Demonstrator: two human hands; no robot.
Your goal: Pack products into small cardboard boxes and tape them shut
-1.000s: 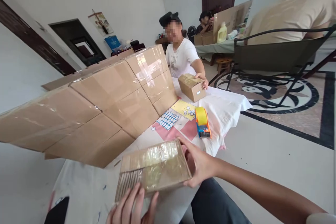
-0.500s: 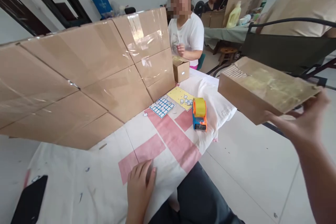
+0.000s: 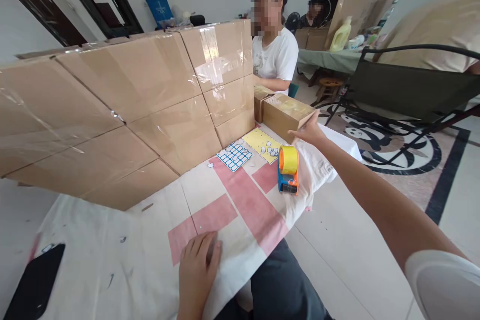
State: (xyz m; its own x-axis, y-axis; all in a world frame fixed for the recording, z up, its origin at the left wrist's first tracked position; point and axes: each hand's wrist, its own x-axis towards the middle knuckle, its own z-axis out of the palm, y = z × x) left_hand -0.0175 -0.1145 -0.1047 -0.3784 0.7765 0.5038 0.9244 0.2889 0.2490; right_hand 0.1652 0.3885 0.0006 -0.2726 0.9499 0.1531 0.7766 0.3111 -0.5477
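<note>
My right hand [image 3: 310, 132] reaches out to the table's far right side and grips the near end of a cardboard box [image 3: 283, 119]. That box is closed, with tape along its top, and its far end meets a smaller-looking carton [image 3: 259, 102]. My left hand [image 3: 200, 255] lies flat on the tablecloth [image 3: 240, 245] near the front edge, holding nothing. A tape dispenser [image 3: 288, 170] with a yellow roll stands just in front of the box. Beside it are a yellow sheet [image 3: 258, 142] with loose white stickers and a blue-gridded sticker sheet [image 3: 235, 156].
A wall of stacked, taped cardboard boxes [image 3: 157, 115] fills the table's left and back. A black phone [image 3: 35, 282] lies at the left front. Across the table sits a person [image 3: 279, 55] in a white shirt. A dark folding chair [image 3: 423, 85] stands on the right.
My right hand has carried the box from the right, in the air, leftward and away from me to beside the smaller carton. My left hand has stayed in place.
</note>
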